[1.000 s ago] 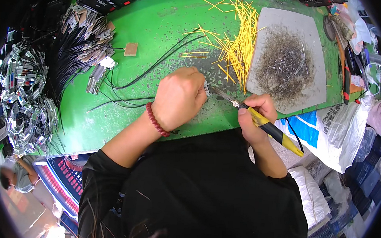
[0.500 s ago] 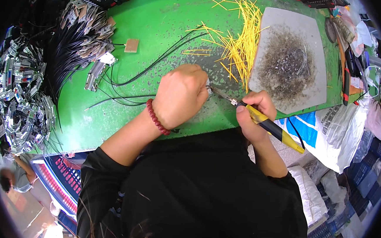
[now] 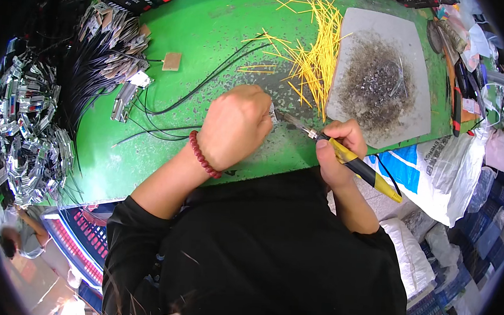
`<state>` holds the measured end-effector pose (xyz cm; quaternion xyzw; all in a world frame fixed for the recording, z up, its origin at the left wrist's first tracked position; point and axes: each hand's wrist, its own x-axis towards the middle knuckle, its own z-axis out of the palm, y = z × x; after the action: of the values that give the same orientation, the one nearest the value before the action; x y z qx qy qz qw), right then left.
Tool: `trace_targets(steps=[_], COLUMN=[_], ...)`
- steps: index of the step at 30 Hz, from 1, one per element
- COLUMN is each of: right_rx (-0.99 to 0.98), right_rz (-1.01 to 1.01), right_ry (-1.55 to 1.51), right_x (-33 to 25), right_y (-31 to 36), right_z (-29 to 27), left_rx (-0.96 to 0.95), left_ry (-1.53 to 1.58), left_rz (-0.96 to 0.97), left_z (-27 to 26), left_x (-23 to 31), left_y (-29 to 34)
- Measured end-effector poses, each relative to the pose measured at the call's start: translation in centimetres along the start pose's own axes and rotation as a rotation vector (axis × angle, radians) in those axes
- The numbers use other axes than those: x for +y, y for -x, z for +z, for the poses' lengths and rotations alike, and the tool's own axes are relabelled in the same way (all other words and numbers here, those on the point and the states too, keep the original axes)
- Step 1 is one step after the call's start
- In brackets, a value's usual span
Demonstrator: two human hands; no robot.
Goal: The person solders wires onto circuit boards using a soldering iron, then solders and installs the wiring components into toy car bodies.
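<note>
Head view, green-topped table point(image 3: 173, 28) with a scuffed, paint-worn surface, as I follow it from a distance. I see the right hand point(image 3: 342, 150) wrapped about a yellow-and-black, pen-shaped soldering iron point(image 3: 360, 169), its metal end directed leftward. The left hand point(image 3: 237, 119), ringed at the wrist by a dark-red beaded bracelet point(image 3: 201, 155), is curled knuckles-up on a small silvery piece point(image 3: 274, 113), of which only one end emerges past the fingers; its fingertips are hidden from me. The iron's tip lies just beside that piece near the table's front edge, and I cannot tell whether the two touch. Beyond the left hand, thin black cables point(image 3: 193, 91) curve across the table; by their left end I note a bent silvery metal bracket point(image 3: 125, 101), and above it a flat tan square plate point(image 3: 172, 61). Further left lie a bundle of black wires bearing brownish plates point(image 3: 106, 43) and, nearer the front, a tangled heap of shiny metal parts point(image 3: 34, 138). Past the iron I find a loose pile of thin yellow sticks point(image 3: 318, 49), its right side against a grey, rounded-corner board point(image 3: 357, 22) darkened at its middle by sooty debris.
</note>
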<state>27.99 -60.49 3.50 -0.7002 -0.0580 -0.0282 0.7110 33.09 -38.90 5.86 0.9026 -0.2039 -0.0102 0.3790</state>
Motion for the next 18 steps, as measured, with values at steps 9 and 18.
trace_targets(steps=[9, 18], right_rx=[-0.011, -0.001], right_rz=[0.022, 0.025], right_ry=[-0.025, -0.004], right_x=[0.11, 0.05], right_y=[0.02, -0.06], right_z=[-0.07, 0.16], left_rx=[-0.033, -0.124], left_ry=[0.010, -0.008], left_rz=[0.026, -0.034], left_z=[-0.67, -0.95], left_x=[0.10, -0.05], left_y=[0.09, -0.64])
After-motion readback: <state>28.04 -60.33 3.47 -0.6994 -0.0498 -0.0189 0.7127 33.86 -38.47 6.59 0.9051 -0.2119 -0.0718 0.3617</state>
